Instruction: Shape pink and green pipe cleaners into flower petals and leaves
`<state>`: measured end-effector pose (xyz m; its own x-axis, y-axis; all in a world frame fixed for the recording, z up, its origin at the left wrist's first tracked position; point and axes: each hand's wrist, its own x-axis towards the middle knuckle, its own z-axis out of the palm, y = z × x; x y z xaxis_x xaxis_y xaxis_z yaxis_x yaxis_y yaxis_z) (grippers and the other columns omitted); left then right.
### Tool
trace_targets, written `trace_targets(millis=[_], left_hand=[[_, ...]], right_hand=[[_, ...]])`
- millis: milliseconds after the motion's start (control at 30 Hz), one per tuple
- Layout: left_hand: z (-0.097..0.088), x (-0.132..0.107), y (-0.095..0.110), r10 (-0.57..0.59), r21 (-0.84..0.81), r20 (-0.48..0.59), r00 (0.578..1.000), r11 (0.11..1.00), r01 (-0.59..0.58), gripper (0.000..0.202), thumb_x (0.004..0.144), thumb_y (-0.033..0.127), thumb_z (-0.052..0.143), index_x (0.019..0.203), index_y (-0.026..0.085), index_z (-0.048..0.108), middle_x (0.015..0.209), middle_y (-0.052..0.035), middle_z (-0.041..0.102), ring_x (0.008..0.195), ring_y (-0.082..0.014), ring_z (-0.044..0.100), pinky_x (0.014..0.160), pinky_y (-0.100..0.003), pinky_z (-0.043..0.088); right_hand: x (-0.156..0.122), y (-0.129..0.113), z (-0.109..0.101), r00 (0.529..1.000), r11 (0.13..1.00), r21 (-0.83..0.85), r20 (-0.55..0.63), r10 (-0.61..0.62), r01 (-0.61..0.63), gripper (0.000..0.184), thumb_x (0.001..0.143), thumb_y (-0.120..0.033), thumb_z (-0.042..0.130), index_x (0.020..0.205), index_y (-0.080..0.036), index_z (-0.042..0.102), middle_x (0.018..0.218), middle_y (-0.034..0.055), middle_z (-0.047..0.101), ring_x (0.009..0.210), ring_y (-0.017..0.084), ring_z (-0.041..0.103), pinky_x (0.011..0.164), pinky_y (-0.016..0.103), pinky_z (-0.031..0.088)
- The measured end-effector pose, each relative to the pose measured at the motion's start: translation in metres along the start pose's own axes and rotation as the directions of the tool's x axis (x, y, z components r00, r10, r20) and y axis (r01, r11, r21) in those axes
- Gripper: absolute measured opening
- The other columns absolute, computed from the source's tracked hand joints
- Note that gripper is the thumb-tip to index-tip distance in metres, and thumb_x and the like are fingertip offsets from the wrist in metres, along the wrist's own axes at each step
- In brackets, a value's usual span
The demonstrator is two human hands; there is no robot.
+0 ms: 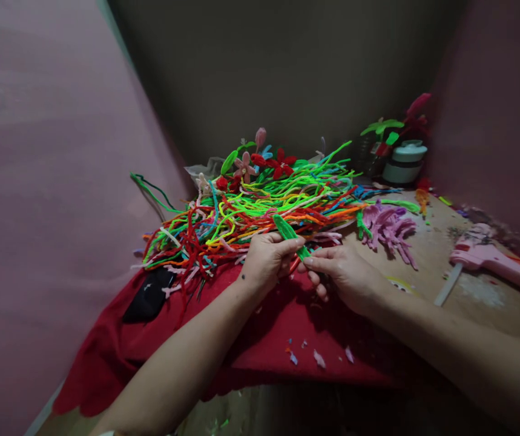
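Observation:
Between my two hands is a green leaf made of pipe cleaner (286,229), its pointed tip up and to the left. My left hand (266,260) pinches it along the side with thumb and forefinger. At the lower end, the fingertips of my right hand (339,269) close on the leaf's base. A short red piece (295,264) shows between the hands; whether it is joined to the leaf I cannot tell. Just beyond lies a big heap of pipe cleaners (260,209) in green, red, orange and other colours.
Finished fuzzy flowers (282,163) lie on the heap's back. Right of it are a lilac pipe-cleaner bundle (389,227), a pink glue gun (484,254) with its glue stick, and a lidded jar (402,163). A black phone-like object (149,295) and scraps (318,358) rest on the red cloth (260,357).

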<state>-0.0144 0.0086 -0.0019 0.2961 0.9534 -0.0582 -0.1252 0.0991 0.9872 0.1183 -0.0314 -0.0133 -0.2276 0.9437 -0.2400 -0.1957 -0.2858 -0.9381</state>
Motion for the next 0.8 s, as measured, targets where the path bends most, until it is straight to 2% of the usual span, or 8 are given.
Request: trace_targets(millis=[67,133,267,433,667,800], left_hand=[[0.0,0.0,0.002,0.085,0.03,-0.028,0.996,0.996,-0.084,0.022,0.058,0.028,0.072,0.058,0.01,0.058,0.044,0.0056,0.045,0.036,-0.0013,0.033,0.037,-0.018,0.023],[0.0,0.0,0.004,0.114,0.05,-0.04,0.993,0.992,-0.112,0.021,0.057,0.027,0.072,0.06,0.01,0.06,0.048,0.0046,0.049,0.038,-0.0013,0.035,0.038,-0.017,0.025],[-0.005,0.003,0.005,0.065,0.054,-0.052,0.996,0.997,-0.063,0.025,0.062,0.03,0.069,0.057,0.013,0.052,0.039,0.0077,0.038,0.032,-0.0012,0.028,0.033,-0.017,0.016],[-0.017,0.008,0.013,0.05,0.042,-0.028,0.998,0.998,-0.048,0.026,0.063,0.03,0.069,0.059,0.015,0.048,0.04,0.0081,0.039,0.03,-0.0021,0.028,0.03,-0.016,0.018],[-0.025,0.007,0.022,0.03,0.214,-0.006,1.0,0.977,-0.028,0.02,0.066,0.031,0.064,0.064,0.015,0.052,0.038,0.0078,0.041,0.029,-0.0032,0.029,0.031,-0.016,0.02],[-0.025,0.01,0.017,0.158,0.385,-0.047,0.986,0.914,-0.128,0.018,0.067,0.028,0.063,0.062,0.014,0.052,0.043,0.0067,0.044,0.035,-0.0027,0.034,0.035,-0.015,0.023]], right_hand=[[0.0,0.0,0.001,1.0,1.0,-0.005,-0.008,0.0,0.0,0.014,0.073,-0.023,0.055,0.065,-0.012,0.059,0.045,-0.0031,0.051,0.032,0.006,0.044,0.032,0.018,0.035],[-0.001,0.0,0.001,1.0,1.0,-0.002,-0.009,-0.007,0.007,0.014,0.073,-0.022,0.055,0.065,-0.012,0.059,0.045,-0.0031,0.051,0.032,0.006,0.043,0.032,0.018,0.035],[-0.004,-0.001,0.001,1.0,1.0,0.001,-0.001,-0.011,0.011,0.014,0.073,-0.021,0.054,0.064,-0.012,0.059,0.045,-0.003,0.051,0.032,0.005,0.043,0.032,0.017,0.035],[-0.006,0.0,0.001,1.0,1.0,-0.006,0.001,0.016,-0.016,0.013,0.073,-0.021,0.054,0.065,-0.012,0.059,0.045,-0.0031,0.051,0.032,0.005,0.043,0.032,0.017,0.035],[-0.007,-0.003,0.003,1.0,0.999,-0.037,0.02,0.005,-0.004,0.013,0.072,-0.02,0.054,0.063,-0.012,0.059,0.045,-0.0029,0.05,0.032,0.005,0.043,0.032,0.016,0.034],[-0.007,-0.003,0.004,1.0,0.998,-0.057,0.009,0.014,-0.013,0.012,0.07,-0.021,0.056,0.062,-0.012,0.059,0.044,-0.0034,0.05,0.032,0.005,0.042,0.032,0.017,0.033]])
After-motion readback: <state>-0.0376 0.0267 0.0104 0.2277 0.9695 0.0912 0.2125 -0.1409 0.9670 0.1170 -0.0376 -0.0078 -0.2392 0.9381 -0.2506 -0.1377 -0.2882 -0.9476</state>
